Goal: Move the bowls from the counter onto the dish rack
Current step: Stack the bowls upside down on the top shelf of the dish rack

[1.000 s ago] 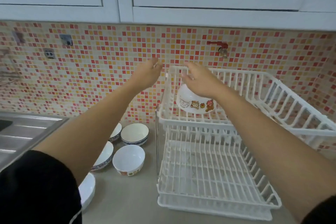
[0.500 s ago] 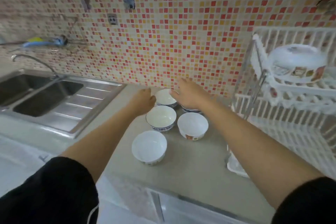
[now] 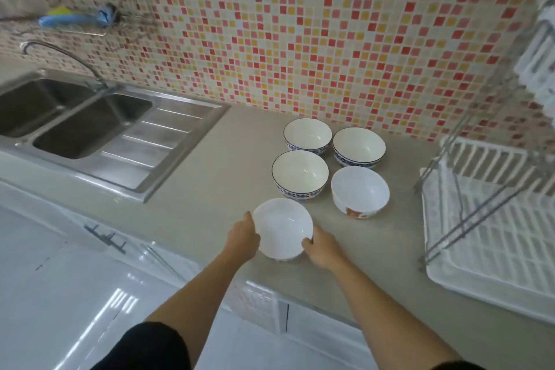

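Several bowls stand on the beige counter. The nearest, a plain white bowl (image 3: 282, 231), sits between my hands: my left hand (image 3: 242, 239) grips its left rim and my right hand (image 3: 319, 249) grips its right side. Behind it stand a blue-patterned bowl (image 3: 299, 173), a white bowl with a cartoon print (image 3: 359, 191), and two more blue-patterned bowls (image 3: 307, 134) (image 3: 358, 146) near the wall. The white two-tier dish rack (image 3: 492, 237) stands at the right, with its upper tier mostly out of frame.
A steel double sink (image 3: 75, 123) with a drainboard and a curved tap (image 3: 60, 54) lies at the left. A mosaic tile wall (image 3: 300, 33) backs the counter. White cabinet fronts (image 3: 75, 294) run below the counter's front edge.
My view has swung down and left from the rack. Both hands have come back from the far bowls to the nearest white bowl and closed on its sides.
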### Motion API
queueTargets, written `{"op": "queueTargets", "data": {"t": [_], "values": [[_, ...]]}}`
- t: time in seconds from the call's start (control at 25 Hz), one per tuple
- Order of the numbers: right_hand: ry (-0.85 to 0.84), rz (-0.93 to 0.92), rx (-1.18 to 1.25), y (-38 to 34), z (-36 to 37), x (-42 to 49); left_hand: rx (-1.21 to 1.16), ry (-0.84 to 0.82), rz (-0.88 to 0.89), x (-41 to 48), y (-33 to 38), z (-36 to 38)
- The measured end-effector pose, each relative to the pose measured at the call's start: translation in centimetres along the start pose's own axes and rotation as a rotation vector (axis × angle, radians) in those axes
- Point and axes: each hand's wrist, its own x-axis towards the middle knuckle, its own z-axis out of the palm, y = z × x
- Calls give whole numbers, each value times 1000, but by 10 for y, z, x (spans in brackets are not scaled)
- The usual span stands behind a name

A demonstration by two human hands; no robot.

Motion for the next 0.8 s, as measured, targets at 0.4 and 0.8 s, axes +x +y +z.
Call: {"op": "queueTargets", "data": {"t": [0.4,0.8], "values": [[321,-395,655,-21,-107,-76,-809,54,404,-66,83,-92],[506,-833,691,-20,-309,-184,-989,190,1050,-148,265,-166]]}}
